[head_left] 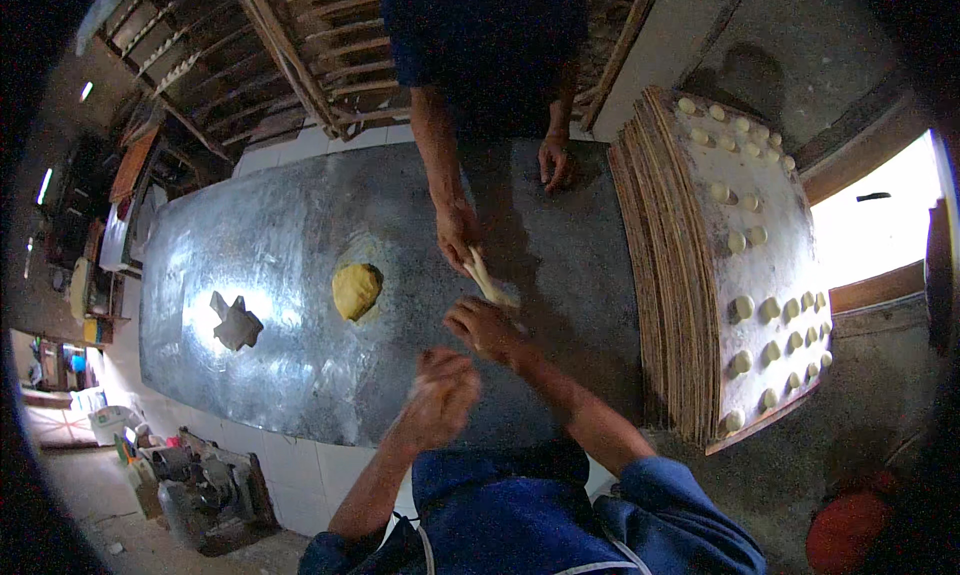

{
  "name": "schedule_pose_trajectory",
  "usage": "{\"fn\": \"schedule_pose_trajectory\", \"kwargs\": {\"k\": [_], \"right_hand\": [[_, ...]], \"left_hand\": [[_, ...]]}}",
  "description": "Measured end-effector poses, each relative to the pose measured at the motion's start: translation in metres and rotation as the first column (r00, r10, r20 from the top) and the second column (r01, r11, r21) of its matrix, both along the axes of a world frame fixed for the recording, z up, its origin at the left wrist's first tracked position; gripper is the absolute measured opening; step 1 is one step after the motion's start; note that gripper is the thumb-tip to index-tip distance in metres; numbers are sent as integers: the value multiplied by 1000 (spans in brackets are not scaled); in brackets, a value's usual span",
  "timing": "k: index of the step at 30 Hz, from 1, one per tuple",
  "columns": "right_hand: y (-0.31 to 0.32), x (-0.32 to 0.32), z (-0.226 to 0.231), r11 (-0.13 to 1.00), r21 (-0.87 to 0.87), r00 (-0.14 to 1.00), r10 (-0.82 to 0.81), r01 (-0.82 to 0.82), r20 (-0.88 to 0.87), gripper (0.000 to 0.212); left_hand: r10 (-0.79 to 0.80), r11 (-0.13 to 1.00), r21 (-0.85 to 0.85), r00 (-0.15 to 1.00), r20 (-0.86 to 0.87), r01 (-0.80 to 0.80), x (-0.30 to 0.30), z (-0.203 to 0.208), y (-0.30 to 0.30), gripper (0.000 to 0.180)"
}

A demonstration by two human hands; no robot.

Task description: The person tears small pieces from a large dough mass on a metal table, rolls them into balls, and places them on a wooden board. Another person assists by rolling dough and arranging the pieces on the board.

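My right hand (487, 330) hovers over the middle of the dark metal-topped table (280, 400), its fingers curled inward. I cannot make out whether anything is in them. Just beyond it, a pale strip of dough (492, 283) hangs from the right hand (457, 237) of a person across the table. Near the table's front edge is my left hand (443, 400), smeared by motion, so its fingers do not show clearly. To its left, farther in, sits a yellow lump of dough (356, 291). The other person's left hand (554, 162) rests at the far edge.
On the right stands a tall stack of wooden boards (650, 265), the top one carrying rows of small dough balls (771, 352). A grey crumpled thing (237, 324) lies on the table's left. Wooden racks (290, 50) rise behind; a machine (205, 490) stands at lower left.
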State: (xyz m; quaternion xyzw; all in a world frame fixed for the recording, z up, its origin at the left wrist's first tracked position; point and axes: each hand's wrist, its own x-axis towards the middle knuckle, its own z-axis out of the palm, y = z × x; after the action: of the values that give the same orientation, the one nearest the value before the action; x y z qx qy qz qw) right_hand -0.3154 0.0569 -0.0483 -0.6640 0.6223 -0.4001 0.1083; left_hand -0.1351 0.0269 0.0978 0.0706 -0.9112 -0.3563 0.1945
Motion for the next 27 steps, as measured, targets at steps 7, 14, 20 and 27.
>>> {"fn": "schedule_pose_trajectory", "kwargs": {"k": [7, 14, 20, 27], "right_hand": [[241, 14, -5, 850, 364, 902, -254, 381, -350, 37], [102, 53, -2, 787, 425, 894, -399, 448, -204, 26], [188, -25, 10, 785, 579, 976, -184, 219, -120, 23], [163, 46, -41, 959, 163, 966, -208, 233, -153, 34]], "left_hand": [[405, 861, -500, 725, 556, -97, 152, -201, -14, 45], [746, 607, -402, 666, -10, -686, 34, -235, 14, 58], [555, 799, -344, 824, 110, -492, 93, -162, -35, 43], [610, 775, -271, 789, 79, -571, 65, -198, 37, 33]]}}
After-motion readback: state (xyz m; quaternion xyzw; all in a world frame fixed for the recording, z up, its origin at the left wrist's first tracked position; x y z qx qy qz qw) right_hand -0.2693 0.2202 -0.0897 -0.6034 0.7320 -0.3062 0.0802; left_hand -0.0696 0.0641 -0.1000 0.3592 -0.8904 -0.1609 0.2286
